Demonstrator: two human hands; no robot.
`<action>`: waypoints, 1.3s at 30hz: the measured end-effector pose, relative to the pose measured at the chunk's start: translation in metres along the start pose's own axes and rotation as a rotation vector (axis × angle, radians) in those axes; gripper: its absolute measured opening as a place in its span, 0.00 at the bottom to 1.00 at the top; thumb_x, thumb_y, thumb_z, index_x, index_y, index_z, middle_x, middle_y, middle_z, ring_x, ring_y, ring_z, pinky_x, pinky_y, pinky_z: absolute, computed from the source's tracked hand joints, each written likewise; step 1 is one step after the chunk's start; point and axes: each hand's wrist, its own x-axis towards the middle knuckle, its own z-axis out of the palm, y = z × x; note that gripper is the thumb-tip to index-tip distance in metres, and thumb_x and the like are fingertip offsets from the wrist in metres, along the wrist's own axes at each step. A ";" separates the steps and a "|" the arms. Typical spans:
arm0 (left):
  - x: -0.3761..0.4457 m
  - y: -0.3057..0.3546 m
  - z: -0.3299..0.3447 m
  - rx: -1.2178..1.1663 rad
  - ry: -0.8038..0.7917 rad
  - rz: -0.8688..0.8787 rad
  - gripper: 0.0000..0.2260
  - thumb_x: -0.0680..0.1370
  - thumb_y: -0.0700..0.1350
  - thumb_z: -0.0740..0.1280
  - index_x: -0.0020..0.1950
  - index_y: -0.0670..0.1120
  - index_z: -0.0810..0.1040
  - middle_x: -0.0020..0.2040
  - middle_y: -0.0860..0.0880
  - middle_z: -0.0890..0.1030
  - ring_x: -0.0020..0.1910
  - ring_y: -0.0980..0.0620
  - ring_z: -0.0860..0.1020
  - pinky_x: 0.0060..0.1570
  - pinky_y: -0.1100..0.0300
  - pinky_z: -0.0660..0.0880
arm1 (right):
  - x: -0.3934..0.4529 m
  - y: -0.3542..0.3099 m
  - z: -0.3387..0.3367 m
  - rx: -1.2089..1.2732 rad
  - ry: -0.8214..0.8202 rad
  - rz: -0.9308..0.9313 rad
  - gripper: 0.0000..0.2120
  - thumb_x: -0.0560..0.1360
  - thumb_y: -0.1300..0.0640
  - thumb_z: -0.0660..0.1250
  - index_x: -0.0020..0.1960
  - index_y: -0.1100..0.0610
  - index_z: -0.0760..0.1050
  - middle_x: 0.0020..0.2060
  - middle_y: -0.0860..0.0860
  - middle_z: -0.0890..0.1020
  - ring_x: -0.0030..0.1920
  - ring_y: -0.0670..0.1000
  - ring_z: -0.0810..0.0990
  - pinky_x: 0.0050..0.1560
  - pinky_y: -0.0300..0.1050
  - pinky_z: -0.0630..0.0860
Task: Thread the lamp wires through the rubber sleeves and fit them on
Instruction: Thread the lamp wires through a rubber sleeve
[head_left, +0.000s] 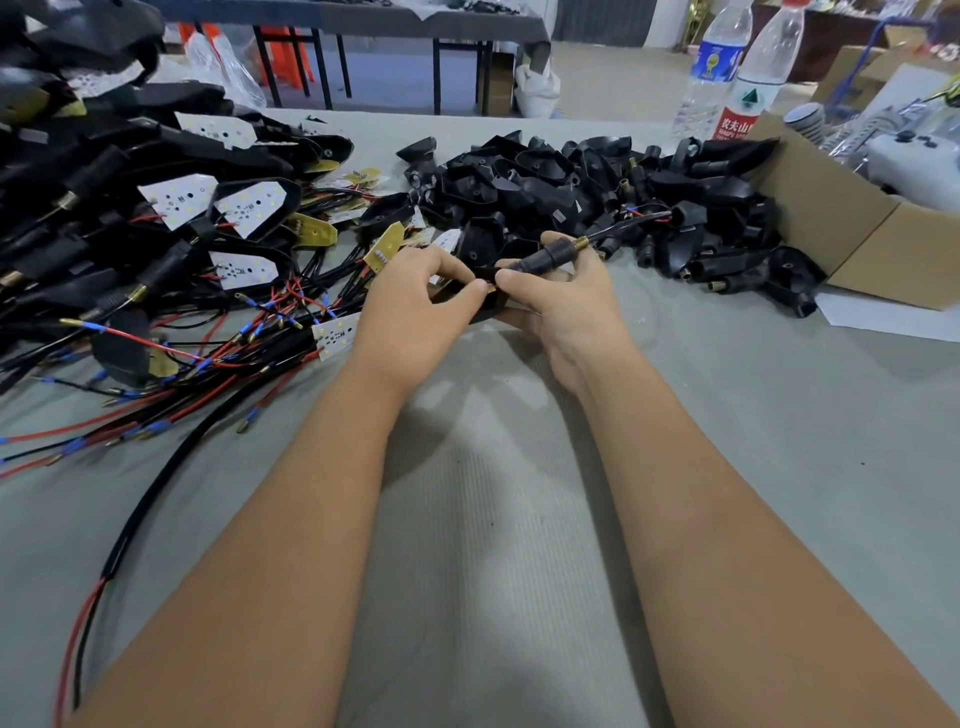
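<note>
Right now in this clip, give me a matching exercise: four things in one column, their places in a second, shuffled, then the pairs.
Things:
1. sleeve
2. bottles
3. wired lamps
4. box

Places:
A. far right edge of the table
B. piled at the left
C. held between both hands
D. standing at the far side, right of centre

Pairs: 1-C, 2-D, 3-B, 4-A

Both forearms reach forward; left hand (415, 296) and right hand (561, 296) meet, fingertips pinching.
</note>
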 end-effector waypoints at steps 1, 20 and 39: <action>0.000 0.000 0.000 0.026 0.020 0.023 0.04 0.77 0.49 0.70 0.46 0.49 0.80 0.51 0.52 0.77 0.46 0.58 0.73 0.47 0.65 0.68 | 0.001 0.000 -0.001 0.023 0.002 0.000 0.26 0.72 0.75 0.68 0.65 0.58 0.64 0.44 0.57 0.81 0.46 0.56 0.82 0.47 0.53 0.83; 0.002 -0.002 -0.003 0.176 0.100 0.089 0.11 0.80 0.52 0.66 0.49 0.46 0.83 0.45 0.51 0.81 0.45 0.51 0.77 0.45 0.55 0.72 | 0.002 0.003 -0.001 0.048 -0.040 -0.046 0.24 0.74 0.75 0.65 0.64 0.57 0.64 0.44 0.54 0.82 0.51 0.56 0.81 0.49 0.50 0.82; 0.007 -0.003 -0.004 -0.376 0.244 -0.155 0.02 0.78 0.48 0.70 0.47 0.51 0.80 0.41 0.52 0.82 0.23 0.59 0.75 0.26 0.66 0.74 | 0.001 -0.007 -0.001 0.136 0.051 0.047 0.23 0.83 0.42 0.50 0.52 0.54 0.79 0.39 0.52 0.80 0.35 0.49 0.78 0.35 0.41 0.78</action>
